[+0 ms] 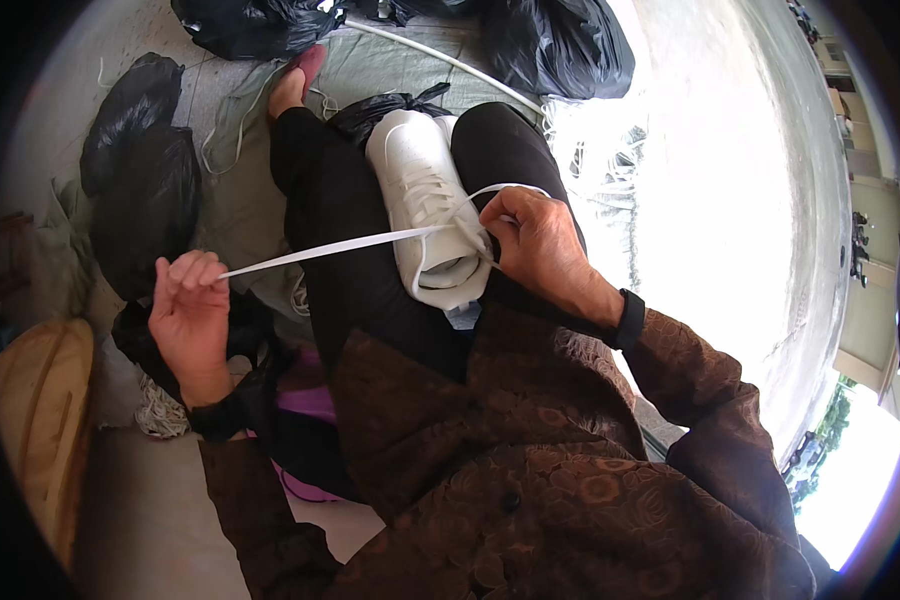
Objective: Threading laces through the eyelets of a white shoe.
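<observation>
A white sneaker [422, 190] lies between my thighs, toe pointing away from me. My left hand [188, 305] is out to the left, fingers pinched on the end of a flat white shoelace [320, 249] that runs taut to the shoe's upper eyelets. My right hand [540, 245] rests at the shoe's right side near the collar, gripping the other part of the lace, which loops over my fingers. Both arms wear brown patterned sleeves.
Black plastic bags [140, 170] sit at the left and more bags [560, 45] at the top. A pile of white laces [595, 150] lies to the right of my knee. A tan woven object [35, 400] and a grey-green mat [235, 200] lie at left.
</observation>
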Demonstrator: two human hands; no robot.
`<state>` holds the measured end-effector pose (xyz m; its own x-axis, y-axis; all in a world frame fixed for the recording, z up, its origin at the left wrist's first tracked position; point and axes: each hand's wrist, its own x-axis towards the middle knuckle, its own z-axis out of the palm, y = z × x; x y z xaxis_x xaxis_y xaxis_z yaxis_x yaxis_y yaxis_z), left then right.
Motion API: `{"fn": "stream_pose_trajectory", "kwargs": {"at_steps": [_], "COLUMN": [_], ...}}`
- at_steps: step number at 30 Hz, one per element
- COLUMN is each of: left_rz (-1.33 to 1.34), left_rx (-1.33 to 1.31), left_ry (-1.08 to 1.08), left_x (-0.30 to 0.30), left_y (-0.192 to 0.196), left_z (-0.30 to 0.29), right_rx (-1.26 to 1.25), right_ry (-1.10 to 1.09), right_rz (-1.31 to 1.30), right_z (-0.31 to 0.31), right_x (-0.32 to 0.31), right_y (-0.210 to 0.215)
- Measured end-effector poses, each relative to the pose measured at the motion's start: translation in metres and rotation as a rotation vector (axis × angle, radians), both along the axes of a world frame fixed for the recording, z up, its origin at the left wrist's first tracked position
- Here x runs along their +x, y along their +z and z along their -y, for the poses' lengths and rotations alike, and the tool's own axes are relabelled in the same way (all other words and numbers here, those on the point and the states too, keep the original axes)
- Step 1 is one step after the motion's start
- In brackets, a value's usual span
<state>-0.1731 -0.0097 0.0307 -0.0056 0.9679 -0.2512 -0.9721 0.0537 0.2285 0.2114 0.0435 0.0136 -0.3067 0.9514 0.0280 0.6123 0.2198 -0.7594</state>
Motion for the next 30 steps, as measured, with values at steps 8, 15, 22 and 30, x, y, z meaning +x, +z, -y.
{"fn": "stream_pose_trajectory", "kwargs": {"at_steps": [8,15,22,30], "left_rz": [-0.809,-1.188,-1.335,-1.318], "left_rx": [-0.225,-0.094,-0.105,-0.174], "left_ry": [-0.048,-0.270,-0.194,-0.368], "left_x": [0.068,0.139,0.162,0.162], "left_y": [-0.028,-0.020,-0.032,-0.030], "left_z": [0.010,0.012,0.005,-0.012], "right_rx": [0.134,0.270,0.116,0.064], "right_ry": [0.092,0.291,0.241,0.120], "right_rz": [0.177,0.329,0.128,0.093], "right_z": [0.000,-0.002,-0.002,0.001], "right_x": [0.001,-0.003,-0.007,-0.005], "right_y": [-0.007,-0.005,-0.014,-0.006]}}
